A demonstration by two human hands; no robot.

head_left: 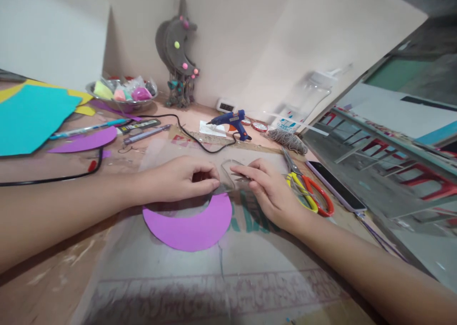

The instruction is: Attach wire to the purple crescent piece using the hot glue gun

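A purple crescent cutout (189,227) lies on a clear plastic sheet (171,287) in front of me. My left hand (182,177) is over its upper edge, thumb and fingers pinched together at a thin grey strand (225,175). That strand bends in a loop between my two hands. My right hand (273,192), just across from the left, has its fingers closed around a small pointed metal tool (242,178). The tool's tip points toward the strand; its handle is hidden in my palm.
Yellow-and-orange scissors (309,189) and a phone (335,184) lie right. Behind are a blue glue gun (230,123), its black cord, a grey yarn bundle (289,141) and a clear bottle (307,99). Left: a bowl (123,101), turquoise sheet (34,118), pens. A grey crescent ornament (178,49) stands at the wall.
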